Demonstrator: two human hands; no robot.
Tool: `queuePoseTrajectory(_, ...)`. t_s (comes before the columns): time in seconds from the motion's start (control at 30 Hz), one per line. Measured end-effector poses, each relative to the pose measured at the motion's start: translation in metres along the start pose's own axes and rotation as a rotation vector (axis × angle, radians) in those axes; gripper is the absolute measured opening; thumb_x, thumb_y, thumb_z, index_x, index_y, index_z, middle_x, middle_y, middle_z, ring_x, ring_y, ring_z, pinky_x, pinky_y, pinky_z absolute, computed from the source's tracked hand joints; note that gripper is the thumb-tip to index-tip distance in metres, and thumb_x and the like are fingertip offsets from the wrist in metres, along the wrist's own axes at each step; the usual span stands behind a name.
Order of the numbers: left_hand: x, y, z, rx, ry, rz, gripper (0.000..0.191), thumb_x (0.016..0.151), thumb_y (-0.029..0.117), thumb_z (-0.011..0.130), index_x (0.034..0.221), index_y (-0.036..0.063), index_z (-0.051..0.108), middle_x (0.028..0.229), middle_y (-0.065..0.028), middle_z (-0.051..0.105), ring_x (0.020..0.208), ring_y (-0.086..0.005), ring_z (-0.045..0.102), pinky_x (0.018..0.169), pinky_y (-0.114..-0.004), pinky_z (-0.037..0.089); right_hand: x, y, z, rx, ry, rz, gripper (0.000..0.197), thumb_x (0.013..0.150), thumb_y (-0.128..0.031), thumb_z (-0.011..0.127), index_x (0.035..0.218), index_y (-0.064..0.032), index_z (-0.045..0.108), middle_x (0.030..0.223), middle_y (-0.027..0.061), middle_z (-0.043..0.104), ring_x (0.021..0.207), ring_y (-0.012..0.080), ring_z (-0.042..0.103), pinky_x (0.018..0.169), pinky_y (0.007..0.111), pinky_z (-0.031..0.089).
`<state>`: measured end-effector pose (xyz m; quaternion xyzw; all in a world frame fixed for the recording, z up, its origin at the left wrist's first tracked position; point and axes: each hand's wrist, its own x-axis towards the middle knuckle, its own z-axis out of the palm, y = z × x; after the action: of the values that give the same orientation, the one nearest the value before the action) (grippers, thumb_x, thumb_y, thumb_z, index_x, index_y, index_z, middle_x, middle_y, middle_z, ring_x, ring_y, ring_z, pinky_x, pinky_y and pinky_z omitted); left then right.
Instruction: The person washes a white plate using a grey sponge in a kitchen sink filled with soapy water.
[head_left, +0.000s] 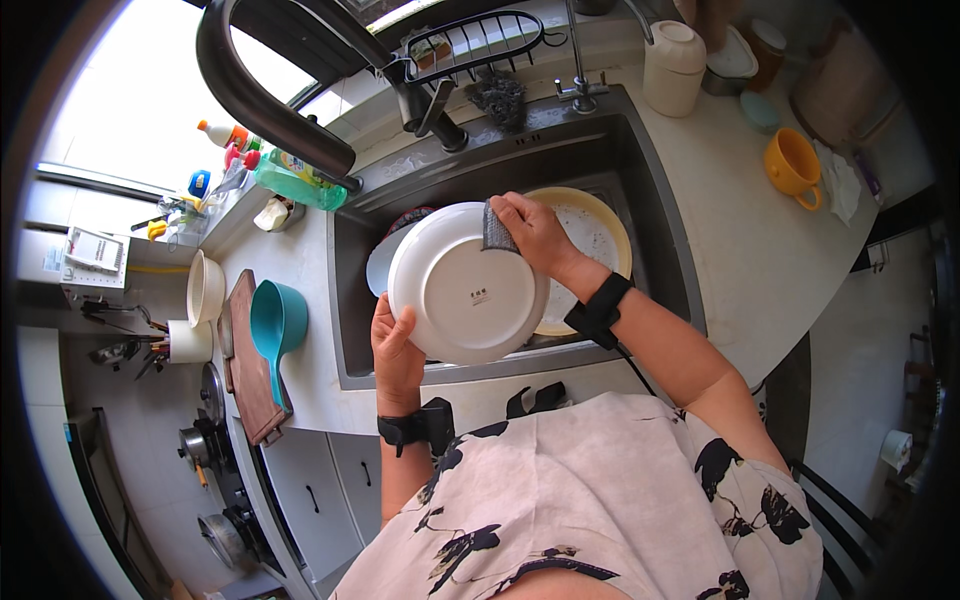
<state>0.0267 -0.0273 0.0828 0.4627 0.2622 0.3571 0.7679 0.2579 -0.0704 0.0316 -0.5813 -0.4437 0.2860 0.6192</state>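
A white plate (469, 289) is held tilted over the dark sink (664, 225), its underside with small printed marks facing me. My left hand (396, 349) grips the plate's lower left rim, thumb on the underside. At the upper right rim, my right hand (536, 232) presses a grey scouring cloth (498, 227) against the plate. Behind my right hand, a yellow-rimmed basin (621, 236) with sudsy water stands in the sink. A pale bluish dish (381, 262) and a dark patterned item are partly hidden behind the plate.
A black faucet (277, 97) arches over the sink's left side. Left on the counter are a teal ladle (279, 322), a wooden cutting board (251, 367) and a green soap bottle (300, 180). An orange mug (792, 165) and a cream lidded container (675, 69) stand right.
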Motion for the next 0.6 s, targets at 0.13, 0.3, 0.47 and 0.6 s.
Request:
queuePoseTrajectory(0.13,0.01,0.011,-0.001,0.076,-0.014,-0.039,0.032,0.085,0.014,0.06,0.11,-0.0003,0.048,0.104,-0.0096,0.06,0.093,-0.0161,0.059,0.086,-0.029,0.045,-0.003,0.015,0.01,0.281,0.12,0.27,0.044,0.091,-0.041,0.048,0.075,-0.001,0.058,0.061,0.0058,0.053,0.059,0.0147,0.047,0.061,0.029,0.042)
queuePoseTrajectory(0.3,0.007,0.019,0.006,-0.001,-0.103,0.002,0.056,0.078,0.024,0.07,0.119,-0.002,0.044,0.108,-0.0104,0.058,0.098,-0.0178,0.058,0.088,-0.032,0.046,-0.005,0.007,0.011,0.579,0.147,0.436,0.047,0.09,-0.044,0.049,0.071,-0.0029,0.059,0.064,0.0004,0.055,0.06,0.01,0.047,0.06,0.028,0.042)
queuePoseTrajectory(0.47,-0.011,-0.02,0.014,-0.062,-0.018,0.003,0.061,0.071,0.006,0.071,0.125,0.0036,0.042,0.115,-0.0083,0.055,0.107,-0.0207,0.053,0.093,-0.035,0.043,-0.007,0.005,0.015,0.854,0.316,0.66,0.041,0.091,-0.046,0.045,0.094,-0.0077,0.059,0.084,0.0052,0.06,0.072,0.0128,0.057,0.067,0.028,0.049)
queuePoseTrajectory(0.6,-0.019,-0.041,0.029,-0.019,0.08,0.052,0.055,0.072,0.0,0.067,0.123,0.008,0.047,0.115,-0.0061,0.055,0.109,-0.0194,0.051,0.092,-0.035,0.042,-0.016,-0.003,0.025,1.066,0.327,0.751,0.042,0.091,-0.046,0.044,0.102,-0.0078,0.056,0.091,0.0062,0.06,0.081,0.0144,0.058,0.072,0.029,0.049)
